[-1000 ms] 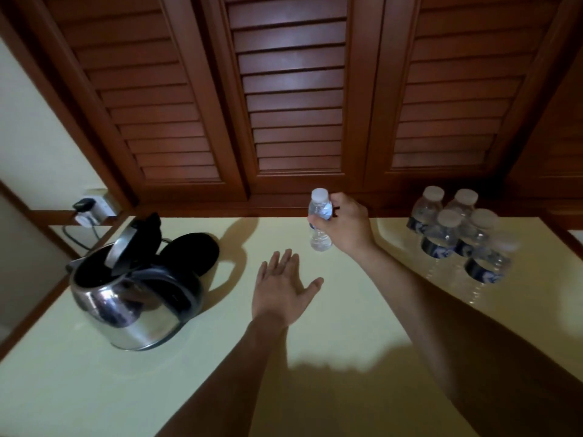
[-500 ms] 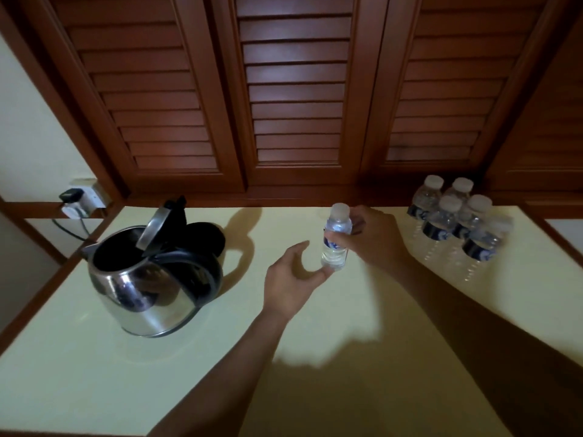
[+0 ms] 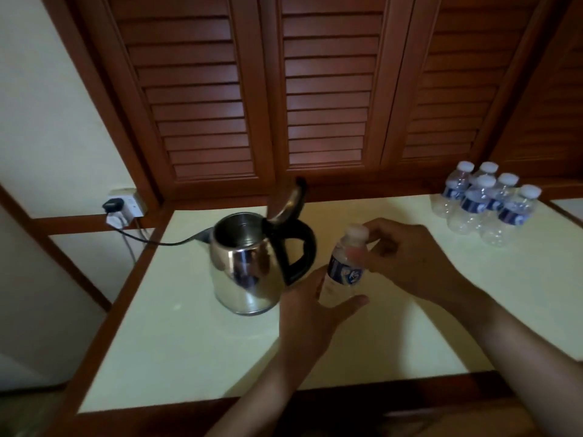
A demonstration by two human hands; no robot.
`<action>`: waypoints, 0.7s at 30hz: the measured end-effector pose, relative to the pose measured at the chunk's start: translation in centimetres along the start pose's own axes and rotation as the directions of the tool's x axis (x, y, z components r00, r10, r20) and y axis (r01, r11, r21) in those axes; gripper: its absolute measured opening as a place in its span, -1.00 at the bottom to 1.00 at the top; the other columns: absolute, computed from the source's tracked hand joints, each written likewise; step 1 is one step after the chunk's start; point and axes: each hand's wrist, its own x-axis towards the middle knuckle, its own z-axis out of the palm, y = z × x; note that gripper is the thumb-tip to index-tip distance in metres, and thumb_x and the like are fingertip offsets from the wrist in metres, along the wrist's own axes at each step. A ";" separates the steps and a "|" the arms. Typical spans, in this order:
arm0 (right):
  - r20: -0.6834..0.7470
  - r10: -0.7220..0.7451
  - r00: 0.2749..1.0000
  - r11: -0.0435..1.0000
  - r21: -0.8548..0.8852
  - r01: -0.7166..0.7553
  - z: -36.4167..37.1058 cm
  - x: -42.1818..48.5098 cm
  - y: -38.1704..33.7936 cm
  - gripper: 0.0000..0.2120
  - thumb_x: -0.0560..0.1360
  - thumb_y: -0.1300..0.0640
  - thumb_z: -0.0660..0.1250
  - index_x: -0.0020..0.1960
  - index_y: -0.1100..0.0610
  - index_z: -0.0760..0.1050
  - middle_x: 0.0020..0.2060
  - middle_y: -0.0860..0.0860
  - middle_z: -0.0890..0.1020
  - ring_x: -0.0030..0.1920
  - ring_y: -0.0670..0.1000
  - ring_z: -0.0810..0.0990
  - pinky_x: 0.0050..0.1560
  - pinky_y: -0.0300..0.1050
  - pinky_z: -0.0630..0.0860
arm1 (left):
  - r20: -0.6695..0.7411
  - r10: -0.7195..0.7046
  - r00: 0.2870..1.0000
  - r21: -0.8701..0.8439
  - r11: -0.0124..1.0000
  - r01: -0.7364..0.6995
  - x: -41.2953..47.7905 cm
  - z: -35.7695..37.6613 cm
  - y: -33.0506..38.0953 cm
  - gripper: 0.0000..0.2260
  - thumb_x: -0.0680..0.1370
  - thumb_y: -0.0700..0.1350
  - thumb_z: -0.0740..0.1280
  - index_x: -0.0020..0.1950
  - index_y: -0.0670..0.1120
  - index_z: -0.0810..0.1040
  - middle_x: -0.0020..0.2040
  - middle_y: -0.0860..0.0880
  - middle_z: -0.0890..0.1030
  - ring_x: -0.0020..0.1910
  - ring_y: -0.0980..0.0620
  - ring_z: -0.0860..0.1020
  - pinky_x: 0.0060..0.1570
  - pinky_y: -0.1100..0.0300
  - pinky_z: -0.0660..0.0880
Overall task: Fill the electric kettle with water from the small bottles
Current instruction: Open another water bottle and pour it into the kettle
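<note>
The left hand [image 3: 310, 310] grips a small bottle [image 3: 345, 272] by its base while the right hand [image 3: 410, 257] pinches its cap [image 3: 356, 231] with its fingers [image 3: 377, 230]. On the bench [image 3: 189, 357], the open-lidded kettle [image 3: 243, 269] stands at the bottle's 9 o'clock. Five more bottles [image 3: 485, 203] cluster at its 2 o'clock.

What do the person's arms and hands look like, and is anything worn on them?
Both are bare. The left hand and right hand wear no gloves, and no sleeve shows on the left forearm or right forearm up to the picture's edge. No watch, bracelet or ring can be seen, though the dim, slightly blurred picture could hide a thin ring.
</note>
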 end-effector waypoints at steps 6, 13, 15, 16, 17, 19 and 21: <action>0.027 -0.147 0.989 0.936 -0.319 0.148 4.1 0.3 -7.7 -0.47 0.53 -0.35 0.22 -0.39 0.03 0.47 -0.53 -0.07 0.48 -0.45 -0.06 0.50 -0.36 -0.26 0.34 | -0.081 0.067 0.994 0.111 0.992 -0.058 -3.1 -8.3 -2.4 -0.40 0.28 0.25 0.60 0.28 0.16 0.60 0.08 0.22 0.70 0.02 0.29 0.64 -0.01 0.19 0.62; 0.227 -0.153 0.962 0.906 -0.358 0.228 8.5 1.6 -13.2 -0.54 0.56 -0.23 0.24 -0.37 0.05 0.38 -0.52 -0.10 0.40 -0.39 -0.11 0.47 -0.37 -0.26 0.31 | -0.052 0.004 0.999 0.162 0.987 0.004 -3.6 -15.0 -4.2 -0.42 0.31 0.14 0.63 0.27 0.03 0.58 0.09 0.11 0.72 -0.05 0.28 0.65 -0.08 0.30 0.64; 0.312 -0.167 0.935 0.914 -0.307 0.266 8.9 1.9 -14.1 -0.64 0.57 -0.17 0.26 -0.28 0.04 0.49 -0.41 -0.10 0.50 -0.31 -0.10 0.52 -0.33 -0.28 0.35 | -0.011 -0.024 1.000 0.134 0.991 0.026 -3.6 -16.2 -4.8 -0.46 0.31 0.08 0.64 0.24 0.03 0.60 0.05 0.13 0.71 -0.07 0.32 0.64 -0.09 0.39 0.60; 0.354 -0.172 0.919 0.917 -0.284 0.281 8.9 2.0 -14.5 -0.70 0.58 -0.13 0.27 -0.22 0.02 0.54 -0.33 -0.11 0.53 -0.25 -0.10 0.53 -0.28 -0.28 0.38 | 0.010 -0.035 0.999 0.114 0.993 0.034 -3.6 -16.7 -5.0 -0.48 0.31 0.06 0.64 0.22 0.04 0.60 0.02 0.15 0.71 -0.07 0.33 0.64 -0.08 0.38 0.60; 0.394 -0.176 0.902 0.917 -0.267 0.295 8.9 2.1 -14.8 -0.78 0.59 -0.09 0.28 -0.17 -0.03 0.56 -0.26 -0.12 0.54 -0.19 -0.09 0.53 -0.23 -0.26 0.40 | 0.033 -0.048 0.998 0.095 0.994 0.045 -3.6 -17.1 -5.3 -0.50 0.32 0.03 0.65 0.20 0.04 0.60 0.00 0.17 0.70 -0.06 0.32 0.65 -0.07 0.35 0.61; 0.451 -0.184 0.874 0.913 -0.250 0.321 8.9 2.3 -14.9 -0.87 0.60 -0.02 0.30 -0.12 -0.10 0.55 -0.18 -0.12 0.50 -0.14 -0.10 0.50 -0.13 -0.15 0.45 | 0.070 -0.076 0.995 0.067 0.995 0.072 -3.6 -17.5 -5.7 -0.52 0.32 -0.01 0.65 0.18 0.05 0.59 0.00 0.18 0.70 -0.05 0.30 0.66 -0.03 0.29 0.62; 0.478 -0.177 0.860 0.919 -0.233 0.318 9.1 2.5 -14.6 -0.92 0.59 0.06 0.34 0.04 -0.10 0.59 -0.09 -0.10 0.50 -0.08 -0.11 0.50 -0.05 -0.09 0.49 | 0.078 -0.099 0.992 0.045 0.994 0.095 -3.6 -17.5 -6.3 -0.52 0.31 -0.06 0.66 0.17 0.06 0.59 0.01 0.15 0.71 -0.04 0.27 0.67 -0.01 0.25 0.63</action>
